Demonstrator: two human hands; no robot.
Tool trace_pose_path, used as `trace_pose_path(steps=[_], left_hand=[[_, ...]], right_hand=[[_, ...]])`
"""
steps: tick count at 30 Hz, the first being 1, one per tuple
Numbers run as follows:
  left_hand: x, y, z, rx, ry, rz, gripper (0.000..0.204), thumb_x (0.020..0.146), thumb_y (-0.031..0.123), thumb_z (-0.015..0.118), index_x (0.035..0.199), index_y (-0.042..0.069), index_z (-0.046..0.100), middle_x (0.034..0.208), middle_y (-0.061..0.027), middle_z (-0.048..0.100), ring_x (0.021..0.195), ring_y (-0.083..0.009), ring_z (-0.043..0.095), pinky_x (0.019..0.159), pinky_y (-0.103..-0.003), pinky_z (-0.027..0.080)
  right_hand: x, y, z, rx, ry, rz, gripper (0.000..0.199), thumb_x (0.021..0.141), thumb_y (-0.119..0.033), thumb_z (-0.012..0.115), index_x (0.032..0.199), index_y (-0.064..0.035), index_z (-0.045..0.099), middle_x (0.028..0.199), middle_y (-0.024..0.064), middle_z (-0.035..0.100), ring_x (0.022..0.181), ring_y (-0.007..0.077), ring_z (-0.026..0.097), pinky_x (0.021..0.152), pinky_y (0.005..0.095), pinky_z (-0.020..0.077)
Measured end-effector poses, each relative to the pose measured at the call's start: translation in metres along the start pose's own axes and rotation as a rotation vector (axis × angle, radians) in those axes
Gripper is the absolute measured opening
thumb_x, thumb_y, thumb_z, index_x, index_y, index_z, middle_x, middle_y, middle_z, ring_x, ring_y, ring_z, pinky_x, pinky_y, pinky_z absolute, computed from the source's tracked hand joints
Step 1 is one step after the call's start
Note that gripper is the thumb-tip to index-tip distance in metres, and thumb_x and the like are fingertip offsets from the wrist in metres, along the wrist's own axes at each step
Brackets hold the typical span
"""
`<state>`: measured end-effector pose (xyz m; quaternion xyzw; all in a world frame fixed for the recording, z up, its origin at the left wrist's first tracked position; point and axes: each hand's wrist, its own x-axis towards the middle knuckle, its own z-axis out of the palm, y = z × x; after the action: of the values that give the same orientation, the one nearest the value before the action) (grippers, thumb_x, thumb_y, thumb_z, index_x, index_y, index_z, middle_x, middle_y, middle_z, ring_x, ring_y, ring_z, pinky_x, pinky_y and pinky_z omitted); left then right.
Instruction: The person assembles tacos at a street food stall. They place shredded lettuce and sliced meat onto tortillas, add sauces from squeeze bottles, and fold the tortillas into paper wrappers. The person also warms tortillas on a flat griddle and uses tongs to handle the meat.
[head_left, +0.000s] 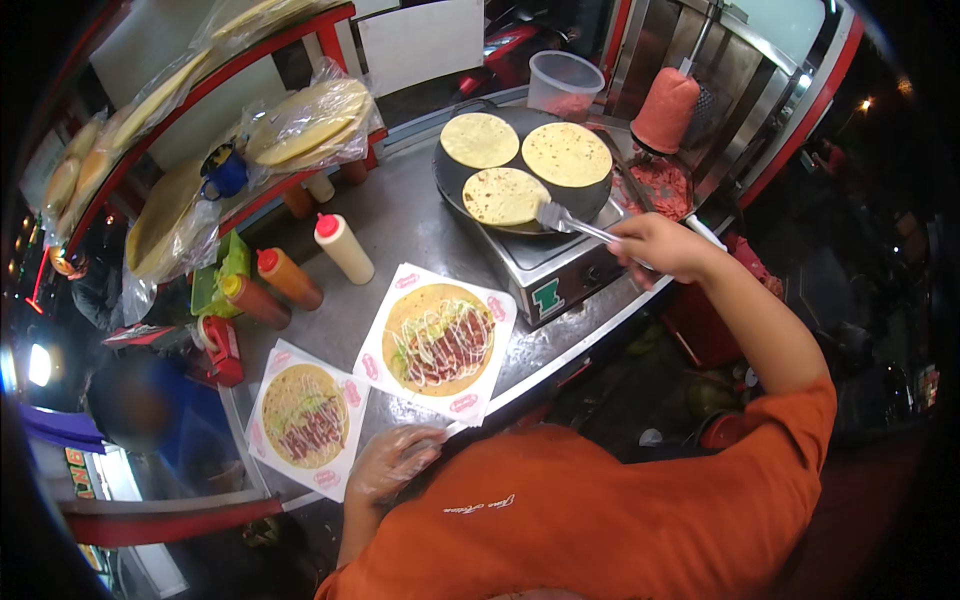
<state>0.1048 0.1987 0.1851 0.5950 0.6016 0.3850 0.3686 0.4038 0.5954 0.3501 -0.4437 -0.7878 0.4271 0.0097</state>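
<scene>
My right hand (pixel 655 247) is closed around a metal utensil with a broad forked-looking end (pixel 556 216). Its tip touches the edge of the nearest tortilla (pixel 503 196) on the round black griddle (pixel 520 150). Two more tortillas, at back left (pixel 479 140) and right (pixel 567 154), lie on the same griddle. My left hand (pixel 398 463), in a clear plastic glove, rests by the counter's front edge with fingers stretched out, beside the papers. A larger topped tortilla (pixel 440 340), with meat, lettuce and white sauce, lies on printed paper. To its left is a smaller one (pixel 304 415).
Sauce bottles stand at left: white (pixel 345 250), orange (pixel 290 279), red-brown (pixel 256 302). Bagged tortillas (pixel 312 125) and a blue mug (pixel 224 172) sit on the red-framed shelf. A meat spit (pixel 666 110) stands over cut meat (pixel 660 188). A person (pixel 135 400) is beyond the counter.
</scene>
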Motion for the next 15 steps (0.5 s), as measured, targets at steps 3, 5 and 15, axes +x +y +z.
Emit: trace_pose_path(steps=[3,5,15], left_hand=[[-0.007,-0.006,0.006,-0.389,0.099,-0.134,0.032,0.100,0.022,0.073,0.125,0.001,0.072,0.120,-0.0149,0.075,0.109,-0.0267,0.073,0.097,-0.037,0.055],[0.006,-0.004,0.010,-0.310,0.056,-0.112,0.034,0.099,0.023,0.074,0.124,0.001,0.072,0.118,-0.0145,0.076,0.112,-0.0280,0.072,0.098,-0.037,0.054],[0.118,0.067,0.056,-0.026,-0.089,0.193,0.030,0.098,0.020,0.075,0.123,0.004,0.072,0.122,-0.0124,0.075,0.112,-0.0295,0.072,0.093,-0.039,0.057]], right_hand=[[-0.014,0.018,-0.020,-0.973,0.483,-0.402,0.024,0.092,-0.016,0.072,0.109,-0.0016,0.066,0.093,0.0126,0.067,0.074,0.0259,0.070,0.073,0.0413,0.0586],[0.002,0.028,-0.028,-1.234,0.661,-0.542,0.026,0.086,-0.012,0.072,0.111,-0.0040,0.068,0.097,0.0137,0.068,0.086,0.0291,0.072,0.079,0.0430,0.0583],[0.132,-0.056,-0.230,-0.897,0.200,-0.431,0.028,0.079,-0.007,0.075,0.106,-0.0053,0.080,0.090,0.0209,0.077,0.087,0.0348,0.075,0.080,0.0466,0.0573]])
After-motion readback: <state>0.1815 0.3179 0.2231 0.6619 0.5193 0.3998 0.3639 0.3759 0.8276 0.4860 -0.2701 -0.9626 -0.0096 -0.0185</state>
